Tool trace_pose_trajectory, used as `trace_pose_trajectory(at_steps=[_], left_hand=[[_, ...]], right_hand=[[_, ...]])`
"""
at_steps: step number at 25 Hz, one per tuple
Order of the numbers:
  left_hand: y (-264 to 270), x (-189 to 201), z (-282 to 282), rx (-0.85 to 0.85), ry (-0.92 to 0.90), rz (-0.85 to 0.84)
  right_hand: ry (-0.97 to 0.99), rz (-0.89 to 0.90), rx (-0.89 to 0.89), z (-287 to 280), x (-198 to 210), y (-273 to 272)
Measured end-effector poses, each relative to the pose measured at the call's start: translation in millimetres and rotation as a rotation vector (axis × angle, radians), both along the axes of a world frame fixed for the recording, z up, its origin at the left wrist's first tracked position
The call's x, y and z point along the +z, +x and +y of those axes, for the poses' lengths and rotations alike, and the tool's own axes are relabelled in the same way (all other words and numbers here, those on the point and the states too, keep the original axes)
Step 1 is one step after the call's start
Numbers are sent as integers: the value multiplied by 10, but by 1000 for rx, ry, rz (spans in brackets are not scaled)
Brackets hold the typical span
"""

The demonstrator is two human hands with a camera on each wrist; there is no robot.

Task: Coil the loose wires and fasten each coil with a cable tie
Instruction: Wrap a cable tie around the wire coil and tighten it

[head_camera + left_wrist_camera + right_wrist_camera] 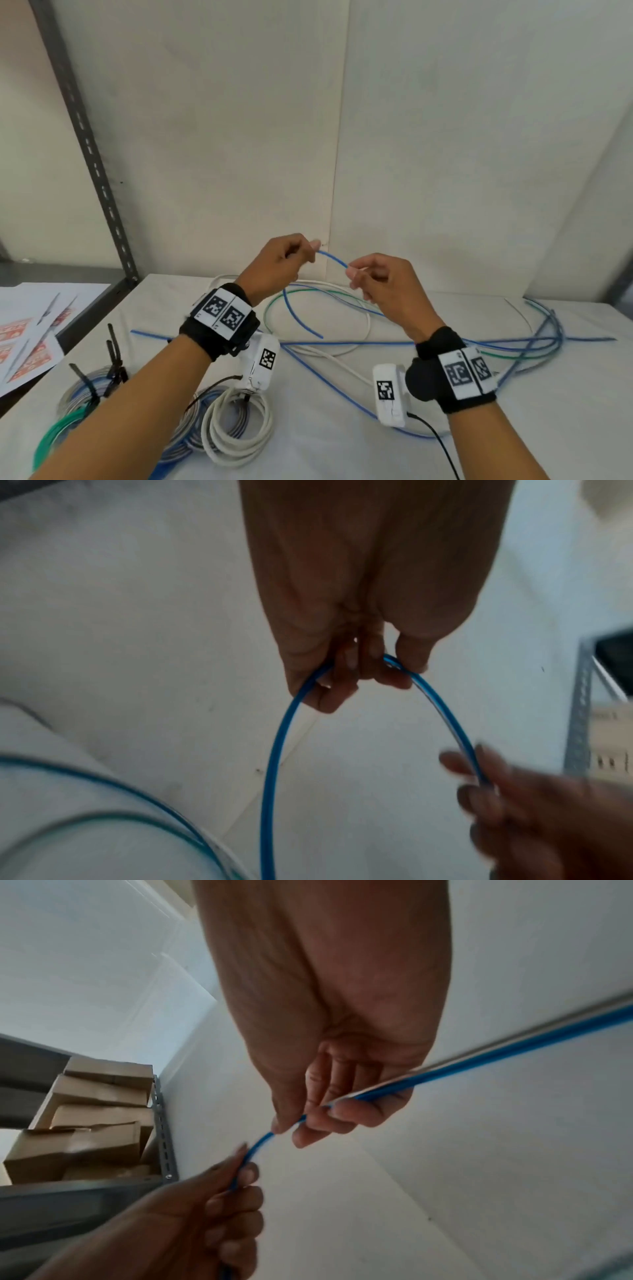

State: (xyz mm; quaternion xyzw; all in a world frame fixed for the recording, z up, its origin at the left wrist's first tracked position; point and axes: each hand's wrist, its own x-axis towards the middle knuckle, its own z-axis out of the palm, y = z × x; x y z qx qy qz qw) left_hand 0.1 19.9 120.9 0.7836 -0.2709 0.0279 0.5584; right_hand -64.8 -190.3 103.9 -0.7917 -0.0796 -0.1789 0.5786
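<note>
Both hands are raised above the white table [445, 445], holding one blue wire [332, 257]. My left hand [301, 251] pinches the wire [274, 750] with curled fingers; a short arc runs from it to my right hand [356, 274], which pinches the same wire [445, 1066]. From the left hand the wire's end hangs down in a curve to the table. More loose blue, green and white wires [534, 339] lie tangled across the table's middle and right. Finished coils [236, 428], white, blue and green, lie at the front left with black cable ties [113, 356] sticking up.
A grey slotted shelf post [92, 164] rises at the left, with printed sheets [27, 339] on the shelf beside it. Cardboard boxes [89, 1118] sit stacked on that rack. A white wall stands right behind the table.
</note>
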Motion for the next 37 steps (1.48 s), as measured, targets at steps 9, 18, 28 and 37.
trace_pose_trajectory(at_steps=[9, 18, 28, 37], left_hand=[[-8, 98, -306, 118, -993, 513], [4, -141, -531, 179, -918, 688], [-280, -342, -682, -55, -375, 129], [-291, -355, -614, -43, -812, 560]], right_hand=[[264, 7, 111, -29, -152, -137], [476, -82, -22, 74, 43, -38], [52, -195, -246, 66, -258, 42], [-56, -302, -186, 245, -382, 24]])
